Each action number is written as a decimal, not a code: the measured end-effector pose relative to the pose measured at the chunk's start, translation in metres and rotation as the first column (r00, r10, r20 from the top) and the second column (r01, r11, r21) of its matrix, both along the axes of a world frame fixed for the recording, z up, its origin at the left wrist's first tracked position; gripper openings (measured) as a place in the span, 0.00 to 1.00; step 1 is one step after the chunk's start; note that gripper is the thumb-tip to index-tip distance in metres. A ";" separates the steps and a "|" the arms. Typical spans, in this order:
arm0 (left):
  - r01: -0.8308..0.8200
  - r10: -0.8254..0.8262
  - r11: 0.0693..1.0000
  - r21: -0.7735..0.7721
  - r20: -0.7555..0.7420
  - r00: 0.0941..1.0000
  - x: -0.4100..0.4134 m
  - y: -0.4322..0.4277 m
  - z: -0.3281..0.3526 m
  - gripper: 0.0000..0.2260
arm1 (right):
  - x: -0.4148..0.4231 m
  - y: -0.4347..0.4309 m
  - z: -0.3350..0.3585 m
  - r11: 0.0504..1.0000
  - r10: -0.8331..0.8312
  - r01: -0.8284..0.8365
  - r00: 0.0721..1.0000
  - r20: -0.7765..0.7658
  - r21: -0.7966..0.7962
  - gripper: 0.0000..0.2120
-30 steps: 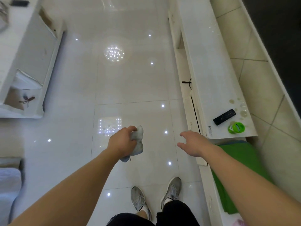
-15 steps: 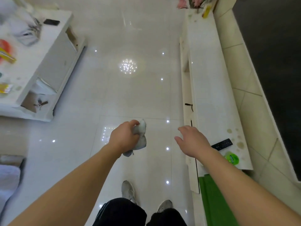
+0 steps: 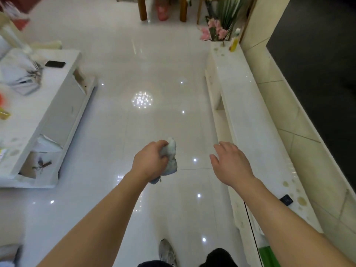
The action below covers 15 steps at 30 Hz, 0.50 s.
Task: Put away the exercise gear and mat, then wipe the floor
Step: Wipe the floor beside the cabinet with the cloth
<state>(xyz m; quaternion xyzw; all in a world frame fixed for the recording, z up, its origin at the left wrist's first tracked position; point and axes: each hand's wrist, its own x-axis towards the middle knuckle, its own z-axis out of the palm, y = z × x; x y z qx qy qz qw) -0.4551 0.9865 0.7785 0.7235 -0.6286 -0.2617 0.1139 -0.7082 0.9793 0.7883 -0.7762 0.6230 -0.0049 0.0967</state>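
Glossy white tiled floor (image 3: pixel 123 143) fills the middle of the view, mirroring small ceiling lights, and runs between two pieces of white furniture. Both bare forearms reach forward and down from the lower edge, roughly parallel, with the hands about level above the tiles.

The left hand (image 3: pixel 151 160) is turned knuckles-up, its wrist bent slightly inward. Its grip is closed round a crumpled pale grey-blue cloth (image 3: pixel 171 151), fingers and thumb curled over the wad. The cloth bulges out past the fingertips on the right and hangs in a small tail below the palm.

The right hand (image 3: pixel 231 162) holds nothing. Its grip is open, back of the hand up, fingers loosely spread and pointing forward, thumb out to the left. It hovers just beside the front edge of a long low white counter (image 3: pixel 248 120) that lines the beige-tiled wall on the right; whether it touches that edge cannot be told.

Brownish ring stains (image 3: pixel 301 201) mark the counter's near end, beside the corner of a small black object (image 3: pixel 286 199). A strip of green mat (image 3: pixel 268 256) shows at the bottom right, low against that counter's near end.

On the left stands a second white counter (image 3: pixel 28 120) with a black phone (image 3: pixel 55 64) on top. One grey sneaker (image 3: pixel 166 251) shows on the floor below the arms.
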 end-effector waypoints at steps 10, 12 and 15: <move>0.100 -0.100 0.990 -0.095 0.007 0.995 -0.005 -0.141 0.032 0.16 | 0.004 -0.118 0.026 0.993 -0.059 0.059 0.998 0.002 -0.099 0.20; 0.089 -0.089 0.991 -0.098 0.003 0.996 -0.009 -0.173 0.036 0.16 | 0.000 -0.150 0.028 0.992 -0.059 0.059 0.998 0.007 -0.116 0.19; 0.069 -0.068 0.994 -0.090 0.018 0.998 -0.016 -0.225 0.040 0.17 | -0.007 -0.202 0.032 0.994 -0.039 0.039 0.999 0.006 -0.104 0.20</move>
